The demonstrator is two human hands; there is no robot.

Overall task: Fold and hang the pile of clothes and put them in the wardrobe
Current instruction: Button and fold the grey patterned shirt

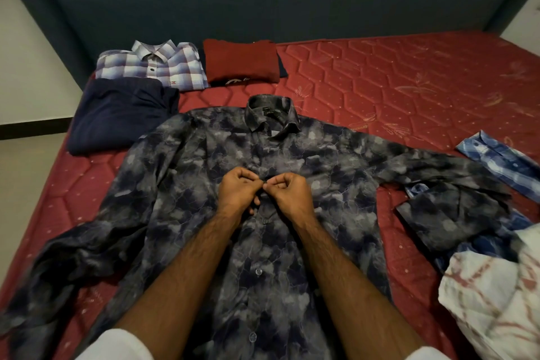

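A dark grey mottled long-sleeved shirt lies flat and face up on the red mattress, collar away from me and sleeves spread to both sides. My left hand and my right hand meet at the chest, on the button strip. Each pinches the shirt's front edge with thumb and fingertips around a button. Buttons lower down the front show between my forearms.
Folded clothes lie at the far left: a checked shirt, a red top and a navy garment. At the right edge lie a blue patterned shirt and a white and red cloth. A dark padded headboard stands behind.
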